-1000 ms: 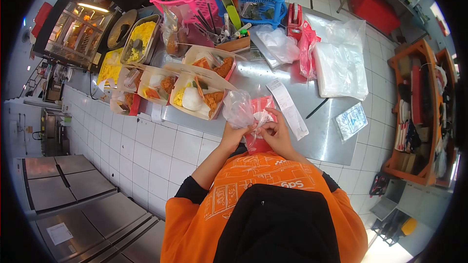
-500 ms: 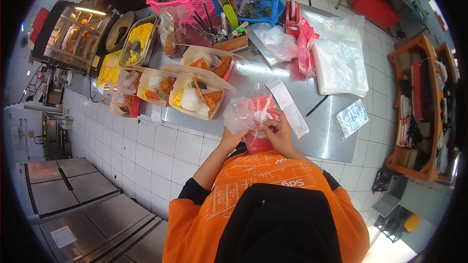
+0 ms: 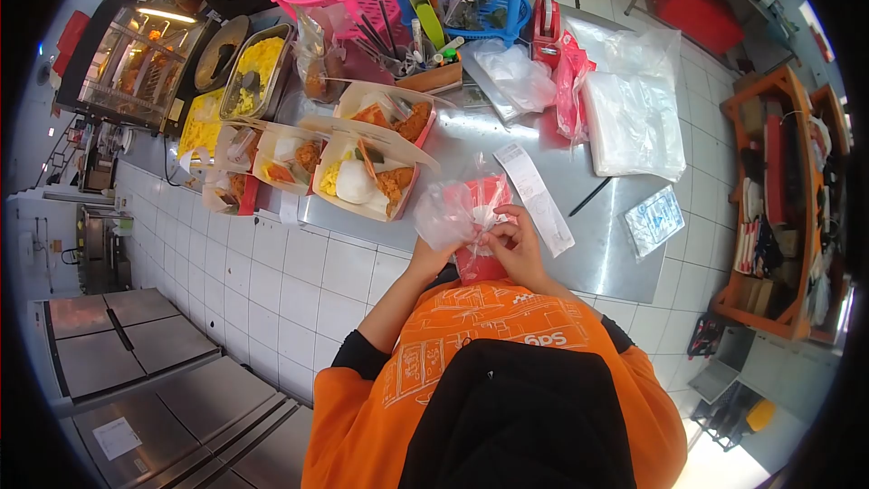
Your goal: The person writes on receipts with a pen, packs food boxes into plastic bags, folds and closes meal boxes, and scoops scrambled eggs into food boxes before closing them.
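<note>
At the table's front edge, a red box sits inside a clear plastic bag, close to my body. My left hand is closed on the gathered plastic at the left of the box, its fingers partly hidden by the bag. From the right, my right hand pinches the bag's twisted plastic over the box, thumb and fingers together. Just beyond my right hand lies a long printed receipt. To the left stand several open meal boxes with rice, egg and fried chicken.
A stack of clear plastic bags lies at the right of the steel table, near a black pen and a blue-white packet. Pink and blue baskets stand at the back. A tray of yellow food is at left.
Both hands stay at the bag over the red box, with only slight finger movement. The view has shifted very slightly; other things stay put.
</note>
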A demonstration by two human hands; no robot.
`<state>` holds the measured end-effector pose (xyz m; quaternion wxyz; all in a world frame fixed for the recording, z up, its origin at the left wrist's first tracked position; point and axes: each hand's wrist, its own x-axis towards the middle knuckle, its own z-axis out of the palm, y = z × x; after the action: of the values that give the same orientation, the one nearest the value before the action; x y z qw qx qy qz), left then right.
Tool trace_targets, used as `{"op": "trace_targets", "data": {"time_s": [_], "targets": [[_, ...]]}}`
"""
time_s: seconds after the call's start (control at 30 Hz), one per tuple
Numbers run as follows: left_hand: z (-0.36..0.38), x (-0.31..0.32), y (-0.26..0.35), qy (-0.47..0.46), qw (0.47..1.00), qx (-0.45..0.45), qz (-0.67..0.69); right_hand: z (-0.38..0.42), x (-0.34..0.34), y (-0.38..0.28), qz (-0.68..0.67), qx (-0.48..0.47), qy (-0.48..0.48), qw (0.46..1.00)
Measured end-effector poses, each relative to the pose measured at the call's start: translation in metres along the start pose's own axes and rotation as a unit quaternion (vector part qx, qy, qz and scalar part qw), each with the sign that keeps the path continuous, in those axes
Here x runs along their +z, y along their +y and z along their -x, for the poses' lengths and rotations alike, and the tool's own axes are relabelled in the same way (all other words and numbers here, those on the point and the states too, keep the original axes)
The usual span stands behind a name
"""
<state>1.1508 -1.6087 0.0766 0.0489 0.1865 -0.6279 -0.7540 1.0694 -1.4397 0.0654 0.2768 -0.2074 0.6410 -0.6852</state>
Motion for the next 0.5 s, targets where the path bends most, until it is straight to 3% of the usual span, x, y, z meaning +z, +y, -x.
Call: {"op": "trace_targets", "data": {"time_s": [0.03,0.1,0.17,0.23,0.3,0.4,0.43,0.5], "targets": [[-0.004,-0.006,-0.008,-0.019,0.998,0.041,-0.039,-0.001,0.001,-0.005,-0.026,0.006,0.013,1.0],[-0.012,-0.022,-0.028,-0.135,0.933,0.132,-0.306,-0.001,0.004,-0.016,-0.078,0.019,0.037,0.996],[-0.013,-0.028,-0.042,-0.154,0.896,0.197,-0.367,-0.004,-0.005,-0.022,0.006,0.07,-0.01,0.997],[-0.006,-0.021,-0.045,-0.088,0.938,0.242,-0.234,-0.005,-0.012,-0.034,0.11,0.085,-0.049,0.989],[0.001,-0.008,-0.022,-0.054,0.952,0.207,-0.218,-0.004,-0.014,-0.052,0.233,0.063,-0.076,0.968],[-0.003,-0.011,-0.022,-0.055,0.938,0.176,-0.294,0.001,-0.007,-0.029,0.106,-0.085,-0.004,0.991],[-0.008,-0.013,-0.024,-0.06,0.925,0.17,-0.336,0.003,-0.005,-0.027,0.01,-0.066,-0.031,0.997],[-0.002,0.003,0.001,0.067,0.996,0.032,-0.045,0.008,0.001,-0.024,-0.184,-0.021,-0.083,0.979]]}}
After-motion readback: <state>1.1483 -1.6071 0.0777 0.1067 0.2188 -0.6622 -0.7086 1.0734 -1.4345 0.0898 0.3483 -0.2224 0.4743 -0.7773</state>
